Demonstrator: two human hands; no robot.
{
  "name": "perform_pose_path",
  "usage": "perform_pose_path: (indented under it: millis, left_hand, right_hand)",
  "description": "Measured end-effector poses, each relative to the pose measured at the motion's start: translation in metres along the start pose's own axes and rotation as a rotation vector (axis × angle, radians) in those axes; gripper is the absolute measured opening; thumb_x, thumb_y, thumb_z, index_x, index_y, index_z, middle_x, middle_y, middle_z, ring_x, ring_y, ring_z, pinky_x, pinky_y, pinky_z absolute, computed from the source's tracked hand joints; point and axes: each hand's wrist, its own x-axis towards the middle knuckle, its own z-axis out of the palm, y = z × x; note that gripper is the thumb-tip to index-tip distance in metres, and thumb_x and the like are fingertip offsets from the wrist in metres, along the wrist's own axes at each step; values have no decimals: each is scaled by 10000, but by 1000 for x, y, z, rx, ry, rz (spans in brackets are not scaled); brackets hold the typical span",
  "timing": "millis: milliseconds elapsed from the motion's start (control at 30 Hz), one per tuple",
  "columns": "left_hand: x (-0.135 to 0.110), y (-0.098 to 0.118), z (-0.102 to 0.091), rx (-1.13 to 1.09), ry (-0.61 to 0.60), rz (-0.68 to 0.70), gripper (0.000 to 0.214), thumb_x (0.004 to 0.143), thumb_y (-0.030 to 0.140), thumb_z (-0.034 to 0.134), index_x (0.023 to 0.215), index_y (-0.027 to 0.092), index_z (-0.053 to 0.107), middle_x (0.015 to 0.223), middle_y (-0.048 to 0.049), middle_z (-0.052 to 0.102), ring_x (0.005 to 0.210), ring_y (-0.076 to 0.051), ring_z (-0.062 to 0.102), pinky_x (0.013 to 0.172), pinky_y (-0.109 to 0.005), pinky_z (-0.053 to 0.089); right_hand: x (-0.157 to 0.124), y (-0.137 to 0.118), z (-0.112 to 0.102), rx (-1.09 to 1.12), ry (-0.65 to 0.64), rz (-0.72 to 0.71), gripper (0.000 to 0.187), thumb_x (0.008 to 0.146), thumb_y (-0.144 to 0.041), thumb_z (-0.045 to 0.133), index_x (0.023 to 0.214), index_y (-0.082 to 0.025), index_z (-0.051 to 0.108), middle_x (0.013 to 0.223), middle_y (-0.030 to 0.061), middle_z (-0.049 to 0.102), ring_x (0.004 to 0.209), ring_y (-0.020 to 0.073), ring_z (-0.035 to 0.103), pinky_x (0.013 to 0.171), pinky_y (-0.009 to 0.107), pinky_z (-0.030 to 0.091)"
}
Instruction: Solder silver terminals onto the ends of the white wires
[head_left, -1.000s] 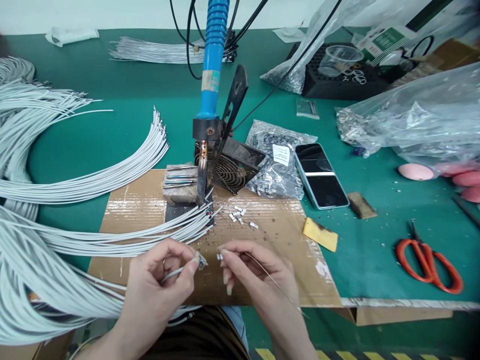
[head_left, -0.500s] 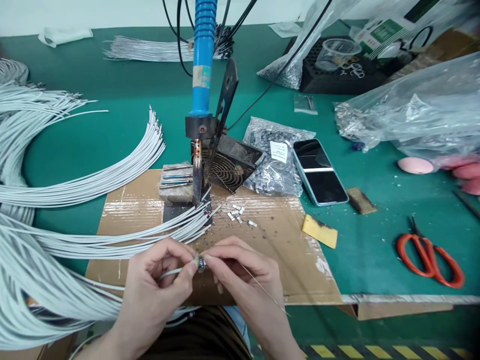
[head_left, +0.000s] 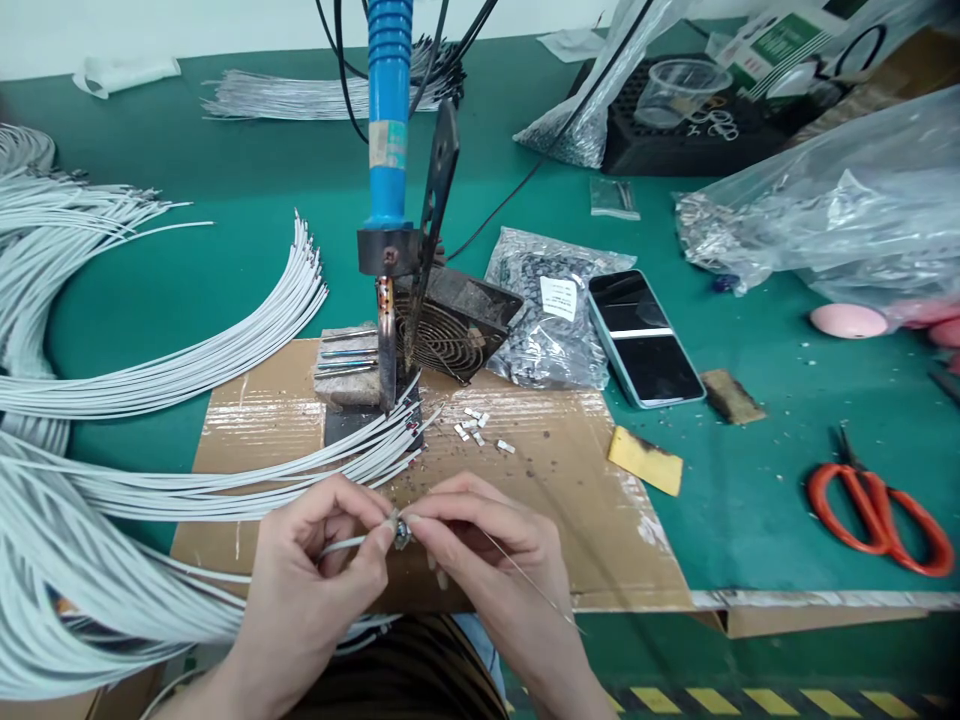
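My left hand (head_left: 322,560) is closed, pinching a white cable (head_left: 341,546) close to its end. Thumb and forefinger of my right hand (head_left: 487,550) press together at a small metal connector (head_left: 403,531) at that cable end. A thin solder wire (head_left: 525,575) runs through the right hand and sticks out past its back. Both hands are above the cardboard (head_left: 585,540), near the table's front edge. Just beyond them lie the tips of a bundle of white cables (head_left: 300,480). The fingers hide most of the connector.
A blue-handled soldering iron (head_left: 388,150) stands tip down ahead of my hands, beside a small fan (head_left: 450,335). Small white pieces (head_left: 478,436) lie on the cardboard. To the right are a phone (head_left: 645,340), a yellow sponge (head_left: 645,460) and orange-handled scissors (head_left: 877,515).
The camera view has shifted slightly, so the iron appears further left and the scissors further right. Both hands keep the same grip at the connector.
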Motion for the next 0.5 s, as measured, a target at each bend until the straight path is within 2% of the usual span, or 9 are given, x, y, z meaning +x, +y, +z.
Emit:
perform_pose_path:
  millis: [267, 367, 433, 500]
  left_hand:
    - [2, 0, 0, 23, -11, -45, 128, 686, 133, 774, 610, 166, 676, 688, 3, 713, 569, -79, 527, 505, -154, 360]
    - [3, 0, 1, 11, -13, -40, 131, 685, 122, 776, 613, 165, 675, 691, 9, 703, 560, -73, 518, 499, -147, 353]
    - [5, -1, 2, 2, 1, -19, 133, 702, 127, 772, 621, 169, 676, 701, 5, 704, 599, -89, 565, 535, -151, 398]
    - [7, -2, 2, 7, 26, -2, 130, 714, 137, 768, 629, 172, 676, 726, -3, 711, 644, -106, 603, 568, -161, 428]
  right_hand:
    - [5, -2, -3, -15, -42, 10, 141, 865, -172, 806, 867, -292, 881, 748, 4, 680, 533, 86, 526, 446, 188, 405]
    - [4, -1, -4, -96, -22, -37, 128, 908, -203, 776, 902, -299, 860, 795, -4, 690, 563, 93, 531, 491, 201, 424]
    - [1, 1, -5, -196, 0, -72, 179, 1012, -269, 652, 1026, -300, 828, 879, 6, 682, 627, 109, 557, 564, 221, 462]
    - [-1, 3, -6, -282, 1, -84, 318, 1103, -317, 458, 1172, -295, 767, 925, 17, 644, 685, 128, 566, 637, 243, 488]
